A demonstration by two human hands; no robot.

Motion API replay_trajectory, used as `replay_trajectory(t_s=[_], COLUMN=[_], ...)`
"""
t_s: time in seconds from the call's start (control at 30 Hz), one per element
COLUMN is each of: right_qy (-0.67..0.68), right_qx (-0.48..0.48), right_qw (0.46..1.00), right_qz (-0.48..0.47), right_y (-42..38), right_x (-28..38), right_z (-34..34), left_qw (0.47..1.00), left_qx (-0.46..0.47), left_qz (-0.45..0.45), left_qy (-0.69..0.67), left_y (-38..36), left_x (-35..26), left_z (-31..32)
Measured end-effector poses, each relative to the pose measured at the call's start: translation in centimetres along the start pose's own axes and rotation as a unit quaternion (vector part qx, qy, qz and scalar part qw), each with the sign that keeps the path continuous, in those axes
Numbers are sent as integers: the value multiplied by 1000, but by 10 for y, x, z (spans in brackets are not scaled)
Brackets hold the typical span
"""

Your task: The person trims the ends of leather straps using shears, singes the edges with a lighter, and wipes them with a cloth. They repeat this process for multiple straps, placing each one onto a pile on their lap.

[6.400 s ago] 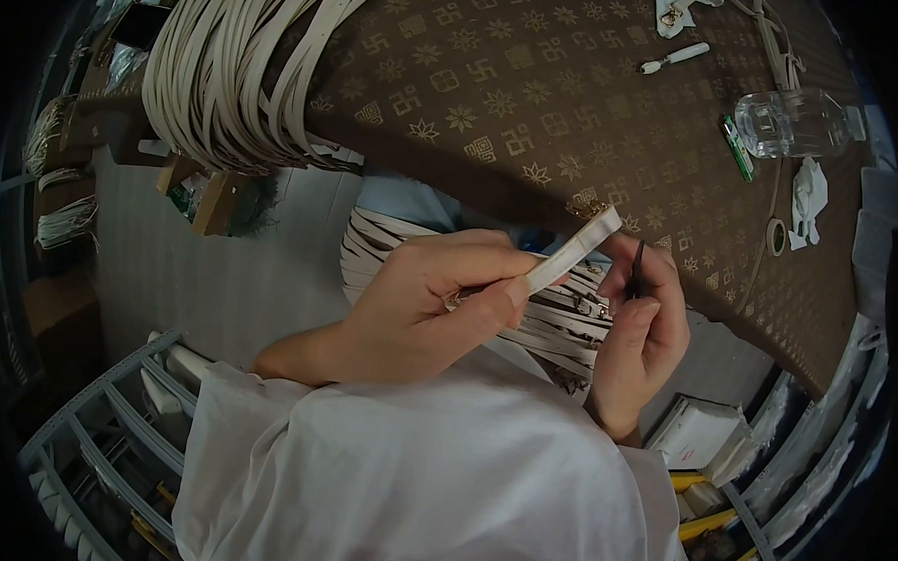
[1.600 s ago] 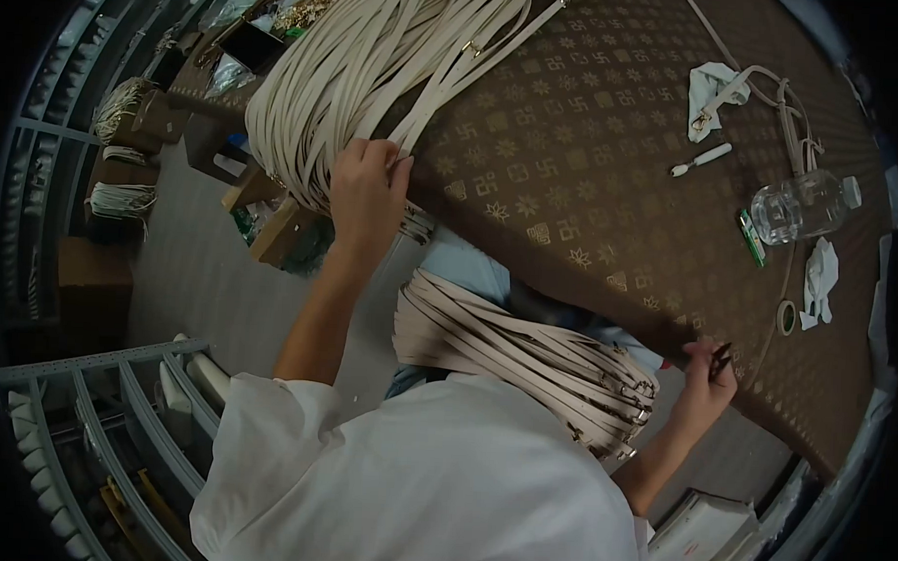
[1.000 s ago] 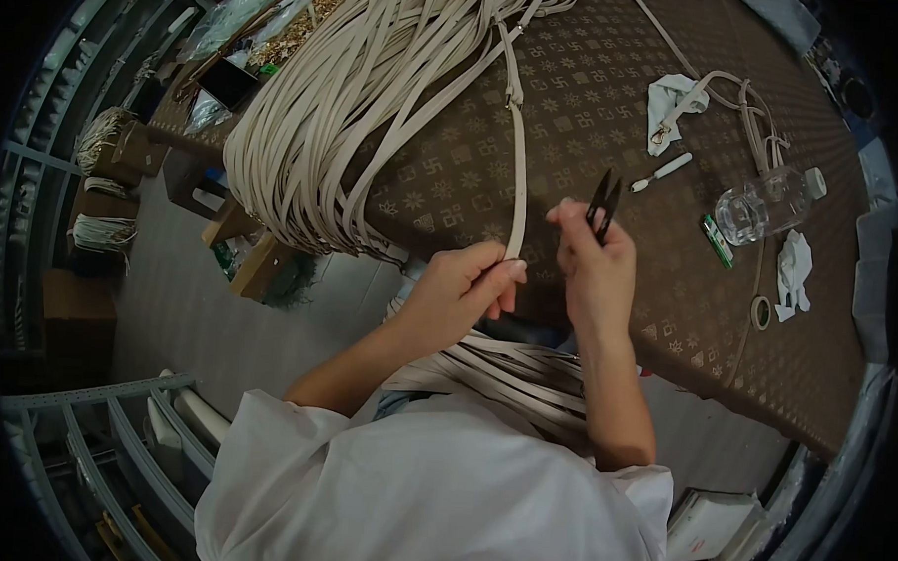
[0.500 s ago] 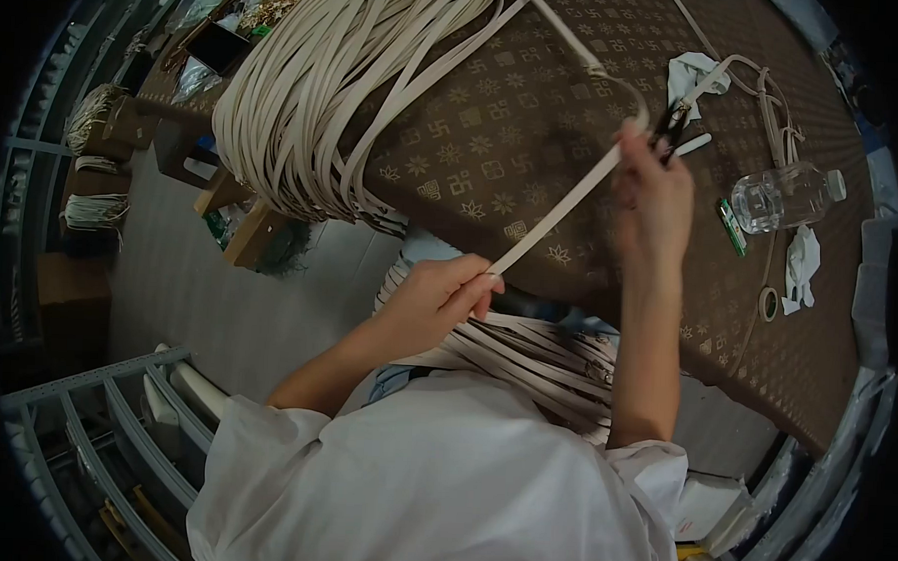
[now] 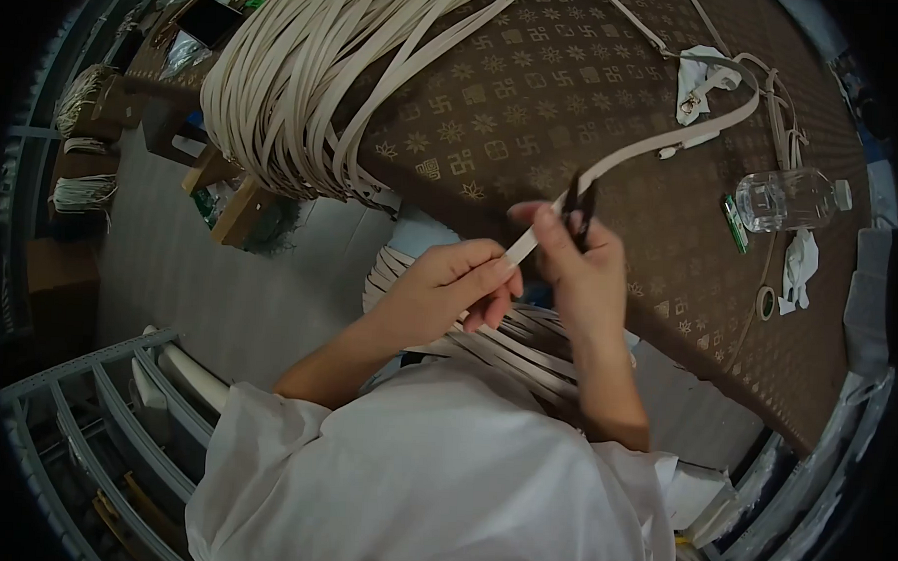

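My left hand (image 5: pixel 459 286) pinches the end of a flat beige strap (image 5: pixel 646 149) between thumb and fingers. The strap runs up to the right over the table and curves back near a white cloth. Close beside the left hand, my right hand (image 5: pixel 583 270) is closed around a black two-pronged tool (image 5: pixel 578 206), whose exact kind I cannot make out through the blur. The tool's prongs are at the strap, and the right fingers lie against the strap too. Across my lap lies a bundle of similar straps (image 5: pixel 525 357), partly hidden by my hands.
A large bundle of beige straps (image 5: pixel 288 87) hangs over the brown patterned table's (image 5: pixel 504 114) left edge. On the right are a clear bottle (image 5: pixel 790 200), a green packet (image 5: pixel 735 224), a tape roll (image 5: pixel 765 303) and white cloth (image 5: pixel 801 268). A metal rack (image 5: pixel 109 397) stands lower left.
My right hand has moved down and left along the strap with the black tool, close to the left hand. The strap now bends in a wide curve. My left hand has barely moved.
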State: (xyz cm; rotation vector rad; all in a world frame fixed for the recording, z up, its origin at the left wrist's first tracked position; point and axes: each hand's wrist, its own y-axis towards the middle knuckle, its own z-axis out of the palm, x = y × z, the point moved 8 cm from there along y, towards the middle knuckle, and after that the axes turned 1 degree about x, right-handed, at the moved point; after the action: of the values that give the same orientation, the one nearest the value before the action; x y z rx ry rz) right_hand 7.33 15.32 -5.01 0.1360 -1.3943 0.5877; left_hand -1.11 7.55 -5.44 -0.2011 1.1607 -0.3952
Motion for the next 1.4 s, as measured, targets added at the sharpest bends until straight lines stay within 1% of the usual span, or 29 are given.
replay_trajectory(t_s=[0.03, 0.07, 0.13, 0.2, 0.23, 0.27, 0.3, 0.33, 0.4, 0.47, 0.53, 0.6, 0.63, 0.7, 0.73, 0.83, 0.97, 1.03, 1.07, 1.13, 1.17, 1.23, 1.27, 1.33, 1.37, 1.4], right_qy=[0, 52, 79, 112, 126, 126, 131, 138, 128, 116, 156, 126, 111, 111, 96, 94, 97, 51, 51, -34, -33, 36, 37, 85, 85, 55], right_qx=[14, -12, -57, -148, -183, -185, -172, -156, -150, -142, -108, -64, -49, -25, -18, -26, -31, -21, -22, -18, -19, -53, -55, -63, -64, -70], right_qw=[1000, 998, 995, 982, 974, 973, 975, 976, 978, 981, 981, 990, 992, 992, 994, 994, 994, 998, 998, 998, 998, 998, 998, 994, 994, 996], right_qz=[-26, -24, 9, -32, -51, -51, -59, -67, -69, -70, -33, -1, 35, 52, 58, 57, 49, 28, 29, -55, -54, -7, -7, 7, 7, -1], right_y=[-7, -10, -8, 3, 8, 17, 27, 35, 48, 51, 41, 24, 9, -13, -23, -40, -50, -54, -54, -56, -56, -57, -56, -54, -55, -56], right_x=[-3, -8, -2, 24, 36, 40, 44, 47, 48, 47, 40, 25, 18, 3, 2, -7, -4, 3, 1, 9, 9, 3, 3, 1, 1, 3], right_z=[8, 2, -20, -54, -71, -84, -93, -99, -105, -100, -79, -57, -44, -30, -24, -25, -26, -19, -18, -17, -18, -28, -29, -32, -32, -31], left_qw=[1000, 1000, 1000, 994, 994, 991, 985, 985, 994, 994, 995, 997, 997, 998, 998, 997, 996, 996, 994, 993, 993, 993, 992, 991, 984, 965], left_qx=[5, 7, 16, 75, 79, 77, 74, 73, 56, 55, 60, 58, 61, 28, 31, 27, 20, 12, 12, 12, 19, 28, 36, 47, 8, -31], left_qz=[-4, -2, -5, -22, -23, 5, 33, 32, -34, -36, -38, -46, -49, -57, -60, -62, -41, -31, -33, -36, -39, -43, -44, -46, 43, 131], left_qy=[-2, -11, -21, 73, 72, 111, 151, 151, 88, 83, 76, 13, 10, 8, 5, 36, 74, 85, 100, 115, 109, 103, 110, 116, 172, 225], left_y=[5, 8, 9, 2, -2, -6, -11, -15, -24, -28, -28, -26, -25, -22, -21, -22, -22, -23, -23, -24, -25, -26, -26, -25, -22, -22], left_x=[-1, -2, 0, 4, 7, 6, 5, 4, 10, 6, 2, 0, 0, 2, 2, 1, 1, 1, 1, 0, 0, 0, 0, 6, 1, -10], left_z=[6, 11, 16, 21, 18, 13, 9, 8, 4, 7, 13, 20, 22, 20, 22, 25, 26, 26, 26, 26, 27, 28, 28, 30, 27, 27])
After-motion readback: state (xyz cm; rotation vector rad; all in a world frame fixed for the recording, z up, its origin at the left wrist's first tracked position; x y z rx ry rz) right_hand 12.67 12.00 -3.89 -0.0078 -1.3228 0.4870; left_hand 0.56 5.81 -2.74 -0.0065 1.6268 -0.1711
